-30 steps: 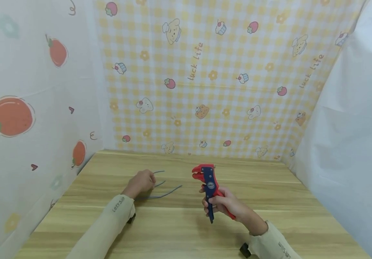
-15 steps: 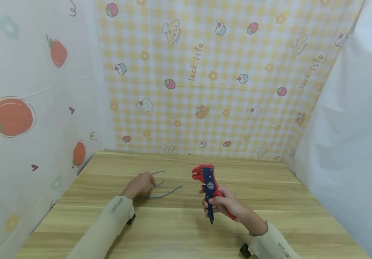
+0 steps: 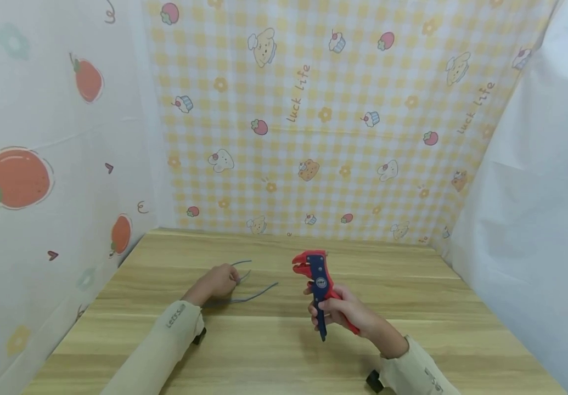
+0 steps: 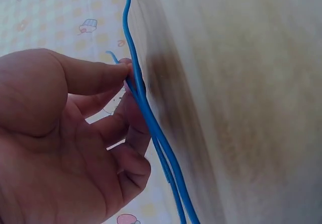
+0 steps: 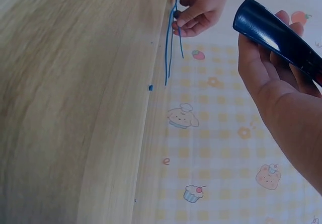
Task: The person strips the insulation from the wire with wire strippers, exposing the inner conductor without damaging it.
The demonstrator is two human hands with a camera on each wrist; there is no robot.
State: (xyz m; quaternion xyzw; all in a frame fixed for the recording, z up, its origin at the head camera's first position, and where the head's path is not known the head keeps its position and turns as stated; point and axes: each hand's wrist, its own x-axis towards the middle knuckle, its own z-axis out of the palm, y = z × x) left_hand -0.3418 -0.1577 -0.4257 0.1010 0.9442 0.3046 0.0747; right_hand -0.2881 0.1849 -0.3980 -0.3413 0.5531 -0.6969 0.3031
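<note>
My left hand (image 3: 220,281) is low over the left part of the table, pinching a thin blue wire (image 4: 113,57) between thumb and fingertips. In the left wrist view, a closer blue wire (image 4: 130,30) passes in front of the fingertips. On the table around this hand lie a wire (image 3: 259,293) nearer to me and another wire (image 3: 240,262) farther back. My right hand (image 3: 354,315) grips a red and dark blue wire stripper (image 3: 321,281) by its handles, raised upright with its red jaws pointing left. The right wrist view shows mainly one dark handle (image 5: 271,30).
A tiny blue piece (image 5: 150,88) lies on the wooden table (image 3: 264,356) in the right wrist view. A yellow checked cloth (image 3: 288,142) hangs behind the table, with a white printed cloth (image 3: 66,181) on the left and plain white sheeting (image 3: 535,192) on the right.
My left hand has drawn slightly back toward me, and the pinched wire's tip has tilted up a little. My right hand and the wire stripper have stayed almost still.
</note>
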